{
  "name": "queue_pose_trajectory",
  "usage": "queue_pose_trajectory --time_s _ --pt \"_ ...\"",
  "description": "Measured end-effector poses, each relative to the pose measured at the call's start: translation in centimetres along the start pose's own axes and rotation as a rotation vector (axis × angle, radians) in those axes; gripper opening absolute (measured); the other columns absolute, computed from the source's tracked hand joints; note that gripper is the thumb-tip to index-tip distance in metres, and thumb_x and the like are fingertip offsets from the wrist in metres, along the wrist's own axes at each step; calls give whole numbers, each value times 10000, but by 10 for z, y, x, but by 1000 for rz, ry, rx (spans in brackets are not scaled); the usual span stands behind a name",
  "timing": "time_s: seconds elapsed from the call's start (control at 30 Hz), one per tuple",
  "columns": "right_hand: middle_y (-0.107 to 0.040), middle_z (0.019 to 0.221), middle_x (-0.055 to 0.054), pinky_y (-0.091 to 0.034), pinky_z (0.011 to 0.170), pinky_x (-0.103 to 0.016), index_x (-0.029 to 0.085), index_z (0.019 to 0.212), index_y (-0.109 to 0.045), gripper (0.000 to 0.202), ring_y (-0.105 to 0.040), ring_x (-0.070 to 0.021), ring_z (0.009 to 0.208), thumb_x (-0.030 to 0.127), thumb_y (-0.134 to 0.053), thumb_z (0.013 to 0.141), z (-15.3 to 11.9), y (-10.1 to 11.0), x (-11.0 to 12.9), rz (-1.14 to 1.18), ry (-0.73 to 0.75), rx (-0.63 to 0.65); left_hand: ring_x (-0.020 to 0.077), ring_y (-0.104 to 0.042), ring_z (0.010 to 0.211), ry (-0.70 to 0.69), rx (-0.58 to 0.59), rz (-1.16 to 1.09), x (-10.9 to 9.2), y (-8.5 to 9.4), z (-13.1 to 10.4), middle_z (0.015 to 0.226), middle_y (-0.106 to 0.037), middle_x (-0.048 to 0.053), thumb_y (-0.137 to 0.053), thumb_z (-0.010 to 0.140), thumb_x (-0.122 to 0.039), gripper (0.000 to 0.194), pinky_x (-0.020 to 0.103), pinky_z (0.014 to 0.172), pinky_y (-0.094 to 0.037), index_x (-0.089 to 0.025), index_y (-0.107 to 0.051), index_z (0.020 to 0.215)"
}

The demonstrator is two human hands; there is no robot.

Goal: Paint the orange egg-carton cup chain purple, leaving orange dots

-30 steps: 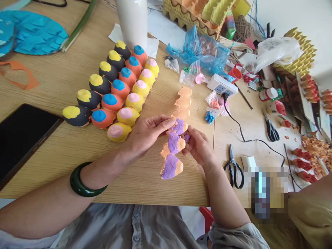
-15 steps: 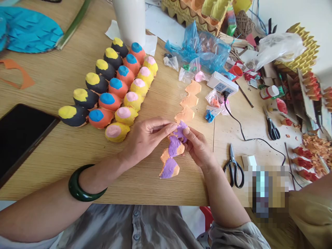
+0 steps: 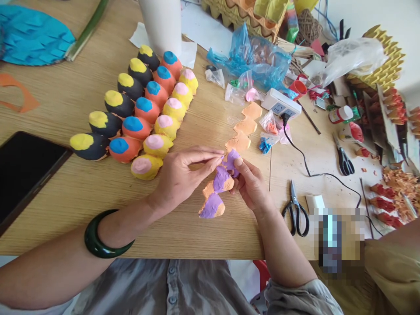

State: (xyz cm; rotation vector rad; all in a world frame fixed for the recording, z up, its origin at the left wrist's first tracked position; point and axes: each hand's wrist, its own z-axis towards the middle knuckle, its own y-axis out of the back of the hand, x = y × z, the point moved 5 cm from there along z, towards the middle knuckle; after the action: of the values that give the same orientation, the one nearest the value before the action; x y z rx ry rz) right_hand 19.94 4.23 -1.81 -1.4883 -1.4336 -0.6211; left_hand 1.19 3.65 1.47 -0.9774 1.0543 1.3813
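An orange egg-carton strip with several cups is held over the table, its nearer cups coated in purple clay and its farther ones bare. My right hand grips it near the middle, thumb on top of a purple-covered cup. Close beside that cup, my left hand has thumb and fingers pinched together on a small bit of purple clay at the tips. To the left stand three rows of painted-looking cups: black with yellow tops, orange with blue tops, and yellow with pink tops.
A black phone lies at the left, and scissors lie right of my right hand. A power strip with a black cord, a blue plastic bag and small clay bags are farther back. A person's sleeve shows at lower right.
The strip has tilted slightly, its far end shifting right and its near end left and upward. My left fingertips have drawn back a little from the cup.
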Motion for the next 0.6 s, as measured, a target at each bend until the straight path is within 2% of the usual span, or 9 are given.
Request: queue_pose_trajectory --time_s 0.2,0.33,0.47,0.6 --pt "-575 713 59 -483 415 -213 220 900 -683 577 -488 -85 528 693 -982 762 -2 -2 3 -20 40 -32 176 -867 1042 -162 5 104 -7 1 -1 1115 -913 32 -835 979 -104 131 265 989 -681 -222 -891 986" --pt "-584 724 58 -468 418 -223 222 941 -697 563 -497 -92 536 683 -974 776 -3 -4 1 -38 52 -29 184 -843 1057 -165 2 136 -6 0 1 1097 -892 38 -857 948 -105 114 288 1000 -657 -215 -849 917" --pt "-576 716 61 -462 428 -231 222 998 -718 552 -502 -99 541 674 -962 795 -4 -6 0 -66 67 -26 233 -818 1129 -18 13 95 4 1 4 1138 -861 63 -903 918 -243 102 333 980 -663 -218 -814 875" --pt "-570 713 58 -463 426 -236 223 975 -707 552 -501 -102 540 684 -954 799 -4 -7 2 -73 65 -18 247 -824 1049 258 67 -35 18 1 6 1157 -859 70 -974 834 -452 327 340 901 -672 -212 -809 983"
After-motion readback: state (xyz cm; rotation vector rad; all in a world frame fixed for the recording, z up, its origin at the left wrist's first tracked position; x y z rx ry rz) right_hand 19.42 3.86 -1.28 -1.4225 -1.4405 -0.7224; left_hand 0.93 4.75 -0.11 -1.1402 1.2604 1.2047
